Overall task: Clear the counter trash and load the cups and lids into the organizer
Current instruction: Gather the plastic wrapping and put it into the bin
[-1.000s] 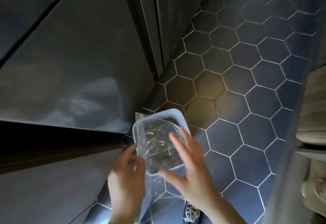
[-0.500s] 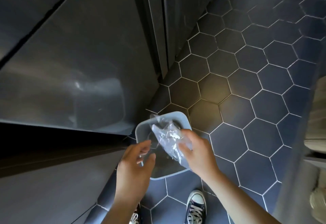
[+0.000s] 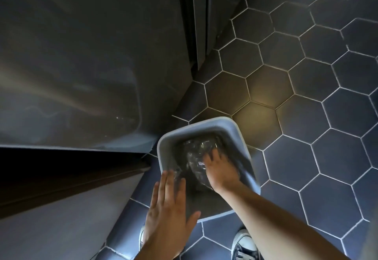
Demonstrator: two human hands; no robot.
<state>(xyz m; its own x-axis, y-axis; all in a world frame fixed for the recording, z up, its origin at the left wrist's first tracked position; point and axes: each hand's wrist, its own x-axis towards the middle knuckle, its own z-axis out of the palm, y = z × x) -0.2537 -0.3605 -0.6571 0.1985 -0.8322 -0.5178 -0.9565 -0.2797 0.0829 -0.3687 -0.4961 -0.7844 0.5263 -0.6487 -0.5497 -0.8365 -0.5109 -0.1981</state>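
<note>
my right fingers (image 3: 212, 156) are pressed down on the crumpled clear plastic wrap (image 3: 197, 153) inside the grey bin (image 3: 241, 141) on the floor, my left hand (image 3: 169, 212) spread flat and empty at its near rim, so i'd push it deep, then let go cleanly.

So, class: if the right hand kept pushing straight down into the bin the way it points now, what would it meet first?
The crumpled clear plastic under the right hand, which it already seems to press. Below that probably lies the floor of the grey bin, though depth is hard to judge.
</note>
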